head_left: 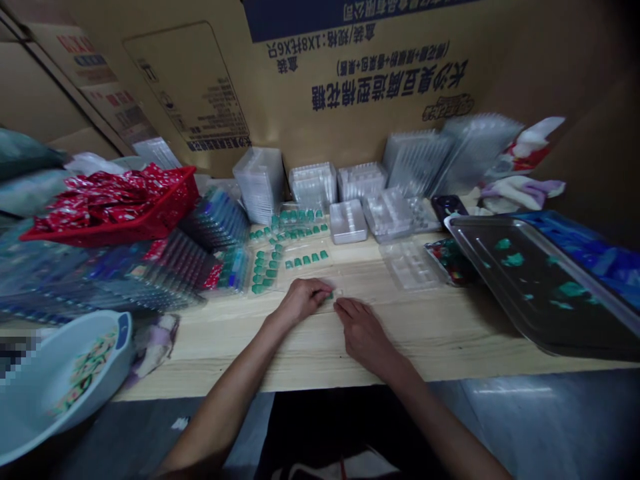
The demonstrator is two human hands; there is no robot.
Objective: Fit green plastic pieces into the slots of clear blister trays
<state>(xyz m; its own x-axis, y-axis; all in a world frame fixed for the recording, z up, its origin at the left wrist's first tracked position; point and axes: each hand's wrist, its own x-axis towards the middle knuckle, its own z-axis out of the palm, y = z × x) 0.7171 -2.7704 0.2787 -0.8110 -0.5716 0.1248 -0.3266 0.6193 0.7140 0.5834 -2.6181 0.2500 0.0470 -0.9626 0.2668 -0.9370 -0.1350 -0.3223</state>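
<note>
Over the middle of the wooden table (240, 353), my left hand (302, 300) pinches a small green piece (329, 295) between thumb and fingertips. My right hand (364, 331) is close beside it, its fingers pressed together; what they hold, if anything, is too small to name. Just beyond the hands lies a short row of green pieces (306, 260). More green pieces (265, 270) sit in columns on a clear plastic tray to the left. Farther back, another clear tray (297, 217) carries rows of the same pieces.
Stacked clear trays (260, 183) line the cardboard box (280, 127). At left, a red basket (115, 230) of red packets rests above filled trays (165, 267); a blue basin (30, 400) holds colourful pieces. A metal tray (525, 287) with green scraps is at right, near an empty tray (410, 267).
</note>
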